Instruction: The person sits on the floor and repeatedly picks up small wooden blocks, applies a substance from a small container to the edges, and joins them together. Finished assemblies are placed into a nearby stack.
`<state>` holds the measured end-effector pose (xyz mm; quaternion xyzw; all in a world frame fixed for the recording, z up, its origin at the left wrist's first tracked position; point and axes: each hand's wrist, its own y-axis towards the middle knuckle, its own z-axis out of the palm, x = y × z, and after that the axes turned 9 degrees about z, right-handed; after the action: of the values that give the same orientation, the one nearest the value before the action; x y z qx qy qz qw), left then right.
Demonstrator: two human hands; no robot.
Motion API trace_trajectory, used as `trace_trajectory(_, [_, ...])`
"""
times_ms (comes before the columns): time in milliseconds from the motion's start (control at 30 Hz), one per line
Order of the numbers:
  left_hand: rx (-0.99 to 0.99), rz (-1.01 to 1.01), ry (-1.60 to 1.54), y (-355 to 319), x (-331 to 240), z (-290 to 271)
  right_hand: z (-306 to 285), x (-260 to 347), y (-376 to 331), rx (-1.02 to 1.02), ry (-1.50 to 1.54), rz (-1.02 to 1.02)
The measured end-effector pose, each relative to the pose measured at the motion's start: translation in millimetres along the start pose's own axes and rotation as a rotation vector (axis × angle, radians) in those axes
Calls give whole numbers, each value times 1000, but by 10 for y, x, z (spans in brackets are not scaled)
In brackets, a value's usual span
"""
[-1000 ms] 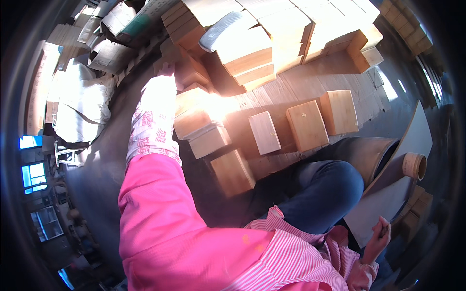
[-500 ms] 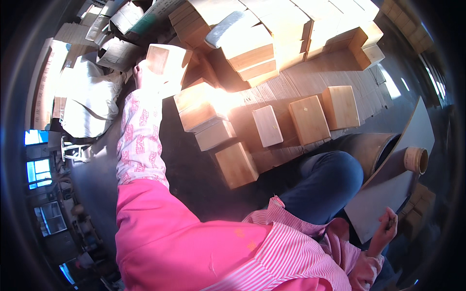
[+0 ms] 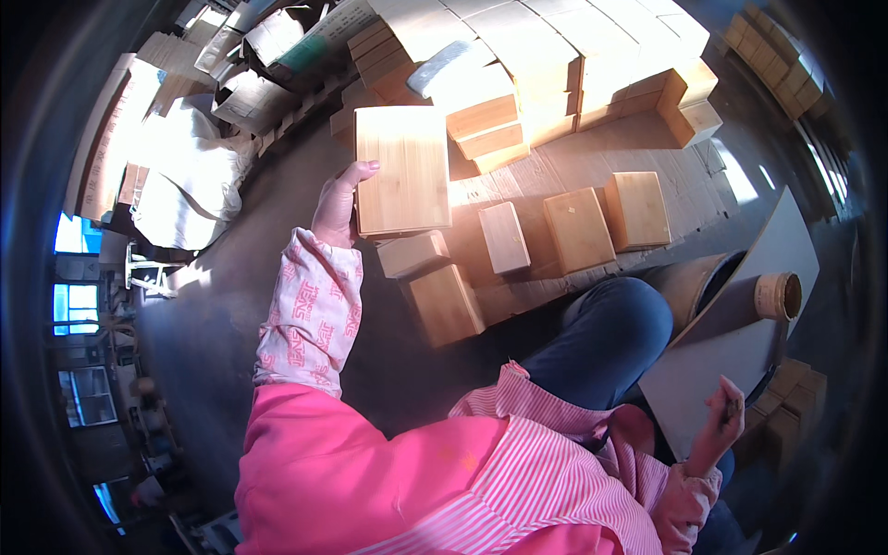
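Observation:
My left hand grips a wooden box by its left side, thumb over the front edge, the other fingers hidden behind it. The box is raised, with its flat, light-grained face toward me. Below it, a small wooden block and a wooden box stand close together. My right hand is at the lower right, beside a tilted grey board. Its fingers are curled around something small and dark that I cannot make out.
A large stack of wooden boxes fills the back, with a grey cloth bundle on it. Three boxes, including a tan one, stand on flattened cardboard. A tape roll sits on the board. A white sack lies left.
My left hand has brought the wooden box from the far left toward me and to the right, turning its broad face to me. The right hand stays low at the right, fingers still curled.

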<state>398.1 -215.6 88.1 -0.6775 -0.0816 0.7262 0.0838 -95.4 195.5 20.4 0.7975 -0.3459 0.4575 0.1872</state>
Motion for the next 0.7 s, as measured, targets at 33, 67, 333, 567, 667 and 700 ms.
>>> trace_trajectory(33, [18, -28, -32, -32, 30, 97, -34, -31, -44, -6, 11, 5])
trace_trajectory(67, [26, -58, -62, -43, 51, 191, -58, -70, -82, -15, 27, 8])
trace_trajectory(333, [-13, -10, -31, -189, 176, 662, -281, -413, -253, -50, 1, 32])
trace_trajectory(567, [15, -52, -60, -248, 246, 800, -283, -638, -269, -48, 86, 91])
trace_trajectory(667, [43, -64, -60, -246, 281, 819, -285, -688, -266, -47, 101, 94])
trace_trajectory(700, [46, -66, -62, -245, 290, 828, -285, -704, -266, -56, 97, 96])
